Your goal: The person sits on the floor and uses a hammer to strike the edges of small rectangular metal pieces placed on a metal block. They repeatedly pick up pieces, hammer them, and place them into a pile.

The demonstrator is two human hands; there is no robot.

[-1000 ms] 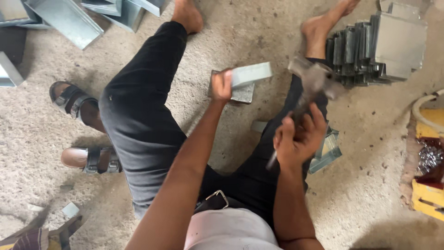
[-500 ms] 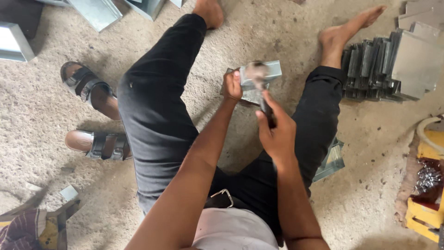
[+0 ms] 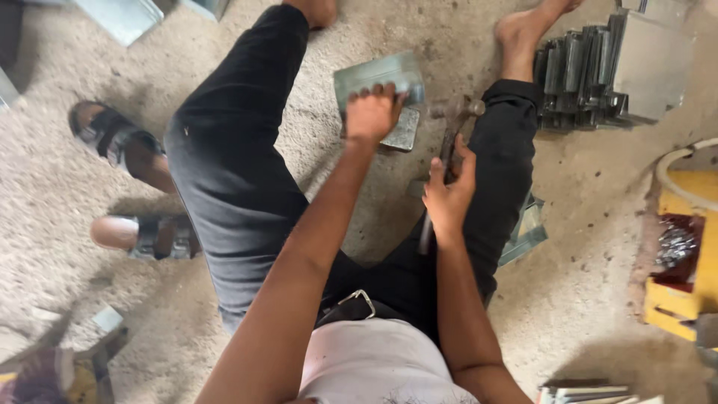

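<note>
- My left hand (image 3: 372, 114) clamps the folded grey sheet-metal piece (image 3: 378, 77) on the concrete floor (image 3: 583, 299).
- My right hand (image 3: 449, 196) grips the wooden-handled steel hammer (image 3: 451, 142) just beside it.

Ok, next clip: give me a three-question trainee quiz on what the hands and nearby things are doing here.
1. True or false: the left hand presses on a folded sheet-metal piece lying on the floor between the legs.
2. What does the right hand hold? A) a hammer B) a paintbrush C) a drill
3. Fill in: the stack of metal pieces stands beside the person's ____ foot.

Key
1. True. The piece lies on a flat metal plate.
2. A. The grip closes around the handle of the hammer, whose head sits just right of the piece.
3. Right: the right foot.
</note>
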